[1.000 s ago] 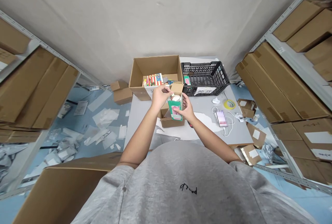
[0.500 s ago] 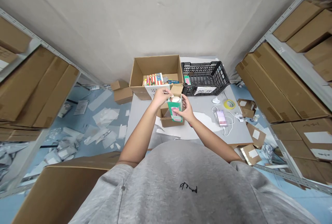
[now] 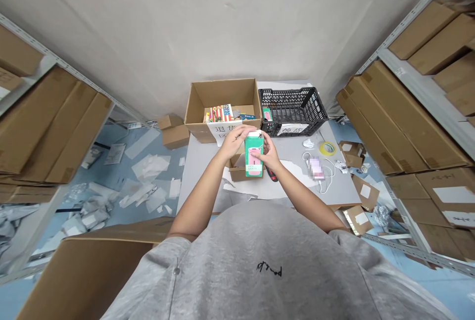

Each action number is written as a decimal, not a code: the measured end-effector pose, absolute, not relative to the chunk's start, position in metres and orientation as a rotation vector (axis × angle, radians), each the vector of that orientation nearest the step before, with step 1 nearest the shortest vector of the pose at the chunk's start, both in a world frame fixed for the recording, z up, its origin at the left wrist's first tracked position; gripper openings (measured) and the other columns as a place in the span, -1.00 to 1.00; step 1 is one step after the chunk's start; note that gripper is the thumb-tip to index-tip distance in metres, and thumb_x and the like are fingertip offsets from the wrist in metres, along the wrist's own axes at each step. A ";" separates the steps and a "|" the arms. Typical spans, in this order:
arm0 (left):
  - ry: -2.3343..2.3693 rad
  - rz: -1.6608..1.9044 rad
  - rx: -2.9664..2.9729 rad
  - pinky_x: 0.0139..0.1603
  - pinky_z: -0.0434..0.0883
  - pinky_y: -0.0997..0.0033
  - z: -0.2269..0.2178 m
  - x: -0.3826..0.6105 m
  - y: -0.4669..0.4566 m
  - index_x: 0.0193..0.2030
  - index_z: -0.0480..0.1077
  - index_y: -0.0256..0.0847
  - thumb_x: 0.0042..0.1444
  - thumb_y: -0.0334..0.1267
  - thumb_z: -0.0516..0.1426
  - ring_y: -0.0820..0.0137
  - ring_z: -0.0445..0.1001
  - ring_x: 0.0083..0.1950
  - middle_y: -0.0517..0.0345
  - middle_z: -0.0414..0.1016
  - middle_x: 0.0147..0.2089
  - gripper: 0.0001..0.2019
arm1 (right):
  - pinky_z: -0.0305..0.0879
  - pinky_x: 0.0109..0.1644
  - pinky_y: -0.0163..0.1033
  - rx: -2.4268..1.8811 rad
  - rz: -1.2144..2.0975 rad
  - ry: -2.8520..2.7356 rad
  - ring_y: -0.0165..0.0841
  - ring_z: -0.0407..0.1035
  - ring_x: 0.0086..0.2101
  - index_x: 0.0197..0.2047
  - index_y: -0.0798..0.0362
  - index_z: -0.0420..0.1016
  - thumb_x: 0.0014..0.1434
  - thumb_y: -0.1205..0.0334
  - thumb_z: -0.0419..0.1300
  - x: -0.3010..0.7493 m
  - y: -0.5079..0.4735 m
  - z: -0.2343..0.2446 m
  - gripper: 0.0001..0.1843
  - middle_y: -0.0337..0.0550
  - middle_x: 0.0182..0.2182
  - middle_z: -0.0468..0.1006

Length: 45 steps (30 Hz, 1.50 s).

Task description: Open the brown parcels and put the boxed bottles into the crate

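Note:
A small green carton (image 3: 253, 166) with a pink picture stands nearly upright in front of me, its white top flap partly raised. My right hand (image 3: 270, 153) grips it from the right side, thumb across the front. At the upper left edge of the carton is my left hand (image 3: 234, 141), its fingers bent against the flap; its fingertips are partly hidden. Below and behind the carton lies an open small cardboard box (image 3: 236, 172) on the table (image 3: 200, 171). A black and red tool (image 3: 272, 175) lies beside my right wrist.
A large open cardboard box (image 3: 193, 107) with books and a black plastic crate (image 3: 315, 112) holding another green carton stand at the back. Yellow tape (image 3: 327, 148) and a phone with a white cable (image 3: 316, 167) lie right. Shelves of cartons flank both sides; paper scraps litter the floor.
The carton's top was open with a white round item showing; now the flap covers it. The carton has turned more upright, and my left hand has moved onto its top edge.

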<state>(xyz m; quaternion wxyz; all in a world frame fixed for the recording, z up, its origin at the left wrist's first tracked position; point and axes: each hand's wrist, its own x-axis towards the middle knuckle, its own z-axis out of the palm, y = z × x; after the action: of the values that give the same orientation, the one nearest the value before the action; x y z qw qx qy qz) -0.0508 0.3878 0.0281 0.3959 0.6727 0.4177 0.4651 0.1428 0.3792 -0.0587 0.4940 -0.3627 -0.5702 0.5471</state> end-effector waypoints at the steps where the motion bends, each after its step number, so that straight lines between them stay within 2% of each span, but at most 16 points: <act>1: 1.056 1.170 1.732 0.38 0.37 0.09 0.029 -0.050 0.386 0.04 0.66 -0.06 0.41 0.19 0.07 0.16 0.52 0.27 -0.02 0.61 0.17 -0.54 | 0.41 0.34 0.10 -0.866 1.326 -1.383 0.00 0.36 0.31 0.54 -0.21 0.09 -0.14 -0.25 0.60 0.143 0.380 -0.058 0.29 0.00 0.43 0.31; 4: 1.063 1.208 1.744 0.40 0.35 0.11 0.030 -0.047 0.386 0.03 0.67 -0.05 0.46 0.16 0.02 0.20 0.53 0.26 0.00 0.60 0.18 -0.52 | 0.42 0.32 0.09 -0.850 1.331 -1.395 0.00 0.39 0.29 0.55 -0.21 0.09 -0.14 -0.22 0.61 0.142 0.380 -0.056 0.30 0.00 0.42 0.33; 9: 1.081 1.201 1.722 0.33 0.40 0.17 0.031 -0.040 0.393 0.02 0.68 -0.07 0.47 0.11 0.03 0.20 0.56 0.20 0.02 0.62 0.11 -0.54 | 0.45 0.30 0.09 -0.887 1.352 -1.388 0.00 0.41 0.27 0.55 -0.18 0.08 -0.18 -0.21 0.62 0.138 0.378 -0.052 0.34 0.04 0.40 0.34; 15: 1.155 1.178 1.696 0.25 0.45 0.19 0.030 -0.037 0.400 -0.12 0.70 -0.12 0.46 0.07 0.06 0.21 0.59 0.09 0.01 0.63 0.01 -0.56 | 0.47 0.29 0.09 -0.901 1.356 -1.366 0.00 0.40 0.28 0.55 -0.18 0.07 -0.20 -0.21 0.63 0.132 0.377 -0.052 0.36 0.06 0.41 0.33; 18: 1.115 1.092 1.811 0.31 0.43 0.13 0.029 -0.043 0.398 -0.08 0.70 -0.08 0.45 0.03 0.08 0.18 0.56 0.17 0.00 0.60 0.09 -0.61 | 0.49 0.26 0.08 -0.906 1.331 -1.371 0.00 0.42 0.26 0.55 -0.18 0.07 -0.19 -0.24 0.62 0.132 0.377 -0.053 0.35 0.05 0.39 0.35; 21: 1.041 1.029 1.918 0.43 0.33 0.02 0.030 -0.051 0.391 0.09 0.66 0.02 0.42 0.04 0.12 0.11 0.45 0.35 0.00 0.51 0.28 -0.66 | 0.51 0.23 0.06 -0.905 1.316 -1.372 -0.01 0.45 0.22 0.56 -0.20 0.04 -0.16 -0.26 0.60 0.134 0.378 -0.051 0.35 0.03 0.37 0.38; 23: 1.014 1.046 1.921 0.46 0.30 0.00 0.029 -0.056 0.385 0.19 0.61 0.05 0.37 0.06 0.19 0.08 0.35 0.45 -0.01 0.41 0.39 -0.64 | 0.51 0.23 0.06 -0.893 1.315 -1.367 -0.01 0.47 0.20 0.58 -0.21 -0.01 -0.12 -0.29 0.58 0.136 0.380 -0.048 0.35 0.02 0.36 0.40; 25: 1.011 1.076 1.873 0.41 0.36 0.04 0.024 -0.058 0.379 0.27 0.53 0.06 0.31 0.08 0.25 0.06 0.30 0.48 -0.04 0.31 0.46 -0.55 | 0.49 0.26 0.08 -0.894 1.310 -1.362 -0.01 0.47 0.21 0.59 -0.22 -0.05 -0.07 -0.33 0.54 0.137 0.381 -0.045 0.34 0.02 0.35 0.42; 28: 1.053 1.111 1.810 0.35 0.41 0.08 0.008 -0.053 0.372 0.41 0.36 0.09 0.32 0.12 0.23 0.08 0.28 0.49 -0.07 0.21 0.51 -0.43 | 0.40 0.34 0.09 -0.906 1.295 -1.364 -0.02 0.42 0.26 0.59 -0.21 -0.02 0.03 -0.40 0.44 0.136 0.384 -0.041 0.24 -0.01 0.38 0.39; 31: 1.155 1.185 1.792 0.47 0.27 0.04 -0.014 -0.041 0.366 0.50 0.20 0.08 0.38 0.14 0.14 0.10 0.16 0.56 -0.08 0.20 0.52 -0.38 | 0.31 0.42 0.06 -0.907 1.292 -1.341 -0.06 0.35 0.32 0.56 -0.20 0.09 0.11 -0.40 0.37 0.132 0.385 -0.042 0.09 -0.07 0.40 0.37; 33: 1.227 1.255 1.738 0.52 0.20 0.06 -0.030 -0.034 0.362 0.53 0.13 0.08 0.41 0.15 0.08 0.13 0.10 0.59 -0.06 0.17 0.53 -0.38 | 0.34 0.40 0.03 -0.924 1.313 -1.315 -0.08 0.37 0.30 0.53 -0.21 0.14 0.16 -0.39 0.33 0.129 0.384 -0.046 0.01 -0.08 0.38 0.40; 37: 1.296 1.296 1.622 0.48 0.25 0.08 -0.057 -0.031 0.361 0.49 0.15 0.05 0.43 0.08 0.08 0.13 0.25 0.49 -0.09 0.25 0.45 -0.44 | 0.46 0.24 -0.03 -0.993 1.354 -1.327 -0.12 0.46 0.16 0.48 -0.21 0.17 0.20 -0.36 0.31 0.126 0.378 -0.059 -0.09 -0.06 0.27 0.47; 40: 1.216 1.236 1.612 0.38 0.36 0.09 -0.071 -0.034 0.365 0.45 0.20 0.05 0.42 0.05 0.12 0.14 0.36 0.39 -0.06 0.31 0.38 -0.47 | 0.44 0.23 -0.06 -1.059 1.316 -1.336 -0.17 0.46 0.12 0.42 -0.15 0.20 0.28 -0.33 0.25 0.130 0.371 -0.067 -0.20 -0.02 0.22 0.46; 45: 1.102 1.191 1.649 0.37 0.37 0.10 -0.084 -0.014 0.376 0.47 0.21 0.08 0.43 0.04 0.11 0.14 0.36 0.39 -0.06 0.25 0.40 -0.47 | 0.44 0.21 -0.05 -1.223 1.173 -1.306 -0.20 0.46 0.06 0.36 -0.06 0.22 0.38 -0.34 0.10 0.150 0.371 -0.075 -0.30 0.04 0.18 0.46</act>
<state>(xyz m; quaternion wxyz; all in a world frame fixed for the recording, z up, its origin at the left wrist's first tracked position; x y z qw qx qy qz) -0.0143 0.3765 -0.0843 0.4021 0.6526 0.4361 0.4714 0.1497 0.3712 -0.0746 0.4805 -0.5012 -0.5356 0.4807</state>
